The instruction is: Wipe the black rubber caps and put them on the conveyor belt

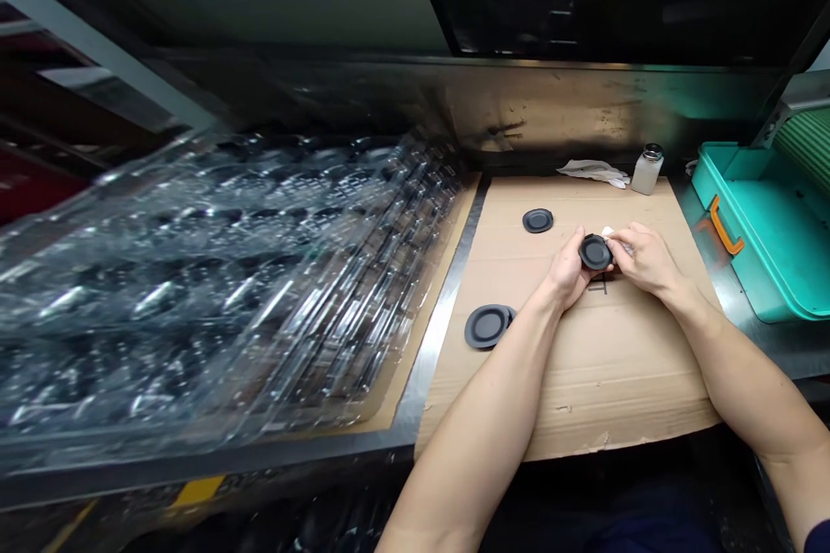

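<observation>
Over the cardboard sheet (pixel 622 371), my left hand (pixel 568 270) grips a round black disc-shaped part (pixel 595 251) with a raised rim, its flat face turned up towards me. My right hand (pixel 645 257) is pinched at the disc's right edge, with a small white piece (pixel 608 232), perhaps cloth or paper, between its fingertips. A similar black disc (pixel 538 220) lies on the cardboard beyond my left hand. Closer to me, a larger black disc (pixel 489 326) rests beside my left forearm, which partly covers its right edge.
Stacked clear plastic trays (pixel 213 294) with moulded pockets fill the left side. A white glove (pixel 593 171) and a small bottle with a metal cap (pixel 647 169) stand at the back edge. To the right is a teal bin (pixel 745 285) with an orange handle (pixel 724 226).
</observation>
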Demonstrator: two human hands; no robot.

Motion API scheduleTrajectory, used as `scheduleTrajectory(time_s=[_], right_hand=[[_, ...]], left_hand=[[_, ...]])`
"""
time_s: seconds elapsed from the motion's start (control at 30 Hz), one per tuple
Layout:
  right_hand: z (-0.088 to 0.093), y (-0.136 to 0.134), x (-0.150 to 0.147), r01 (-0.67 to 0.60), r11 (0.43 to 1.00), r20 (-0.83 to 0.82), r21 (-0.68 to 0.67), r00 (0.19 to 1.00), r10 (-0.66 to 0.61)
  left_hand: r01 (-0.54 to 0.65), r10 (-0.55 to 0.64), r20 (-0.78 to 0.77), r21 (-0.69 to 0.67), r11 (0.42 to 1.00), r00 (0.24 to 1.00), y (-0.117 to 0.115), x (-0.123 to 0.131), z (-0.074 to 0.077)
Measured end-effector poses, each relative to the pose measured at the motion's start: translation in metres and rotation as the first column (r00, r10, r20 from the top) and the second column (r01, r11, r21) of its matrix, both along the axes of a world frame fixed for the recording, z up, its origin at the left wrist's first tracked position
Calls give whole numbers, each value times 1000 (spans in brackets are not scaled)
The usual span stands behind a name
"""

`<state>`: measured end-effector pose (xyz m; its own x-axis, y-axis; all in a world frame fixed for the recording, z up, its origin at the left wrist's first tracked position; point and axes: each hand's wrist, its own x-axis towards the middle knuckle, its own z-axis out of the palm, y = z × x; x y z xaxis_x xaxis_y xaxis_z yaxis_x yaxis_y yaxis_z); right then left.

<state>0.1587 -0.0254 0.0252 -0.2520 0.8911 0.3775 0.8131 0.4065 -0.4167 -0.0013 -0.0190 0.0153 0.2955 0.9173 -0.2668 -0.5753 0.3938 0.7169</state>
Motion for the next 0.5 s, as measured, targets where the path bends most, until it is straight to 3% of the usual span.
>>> scheduleTrajectory(time_s=[0.23, 0.5], right_hand=[[6, 0, -1, -18, 999, -123, 46, 992, 23], [1, -1, -5, -115, 991, -8, 68, 993, 116]], left_hand=[[163, -159, 114, -32, 986, 981, 4, -8, 0], [163, -157, -122, 39, 986, 980, 1, -1, -10]])
